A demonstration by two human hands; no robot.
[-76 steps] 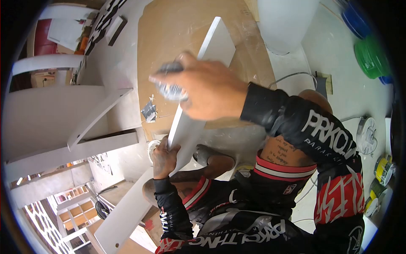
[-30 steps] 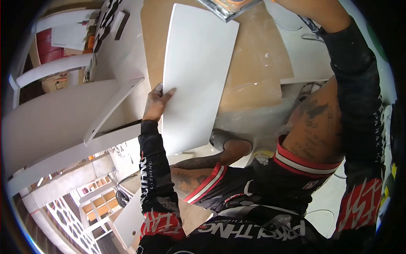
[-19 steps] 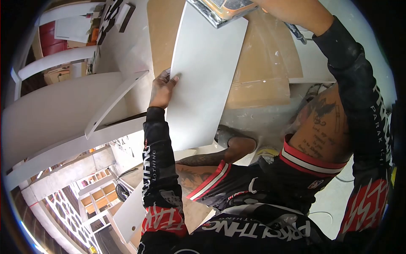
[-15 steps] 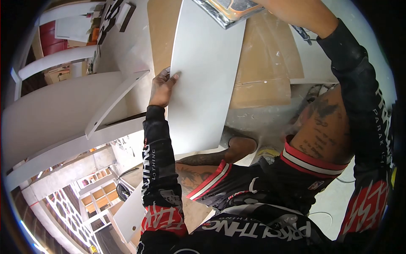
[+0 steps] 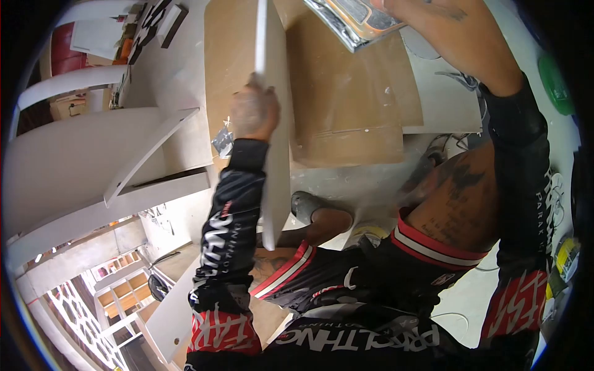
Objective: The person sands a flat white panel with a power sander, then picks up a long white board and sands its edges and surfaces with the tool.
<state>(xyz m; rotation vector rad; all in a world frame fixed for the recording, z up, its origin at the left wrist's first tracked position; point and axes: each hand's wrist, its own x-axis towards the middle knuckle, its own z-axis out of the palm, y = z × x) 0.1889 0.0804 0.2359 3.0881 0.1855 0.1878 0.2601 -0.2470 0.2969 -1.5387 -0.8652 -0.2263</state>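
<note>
My left hand is closed round the edge of a white panel, which stands tilted up on edge so that its narrow side faces me. The hand is slightly blurred. At the top of the view my right hand shows only in part, cut off by the frame edge. Its fingers are closed on a flat rectangular orange-and-grey object with a silvery rim, whose exact kind I cannot make out. Under both lies a brown board on the worktop.
A small crumpled silvery packet lies by the brown board's left edge. Pale curved panels stand at the left. A dark tool lies right of the board, with a green round object farther right. Shelving stands lower left.
My left hand has turned the white panel from lying broad face up to standing on edge, uncovering more brown board and the packet. My right hand has shifted right with the orange-and-grey object.
</note>
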